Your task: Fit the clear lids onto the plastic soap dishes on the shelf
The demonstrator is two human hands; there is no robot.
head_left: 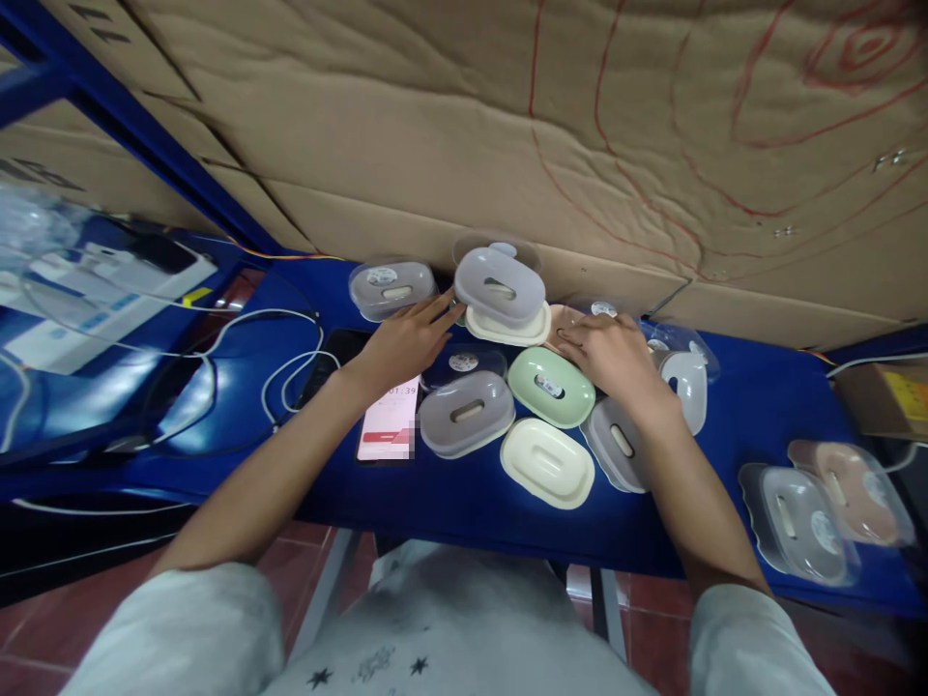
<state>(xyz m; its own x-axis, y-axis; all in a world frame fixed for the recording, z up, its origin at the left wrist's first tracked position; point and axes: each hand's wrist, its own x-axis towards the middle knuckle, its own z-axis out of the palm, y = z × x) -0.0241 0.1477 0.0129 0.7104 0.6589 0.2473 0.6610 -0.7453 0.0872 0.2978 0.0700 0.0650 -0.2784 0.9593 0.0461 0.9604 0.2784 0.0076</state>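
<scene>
The left hand, fingers extended, is at the left edge of the stacked grey dish; the right hand curls over the peach dish, grip unclear. Blue surface separates the front cream dish from the near edge.

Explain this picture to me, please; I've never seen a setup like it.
There's no machine: a head-worn camera looks forward and down as a person works bare-handed. On the blue table lie a glossy green oval plastic dish, a cream oval plastic dish and, among other things, a phone with a pale pink screen. The outstretched left hand is at the edge of a slotted grey oval plastic piece overlapping a cream one. The right hand is over a peach oval plastic piece; whether it grips is unclear.
</scene>
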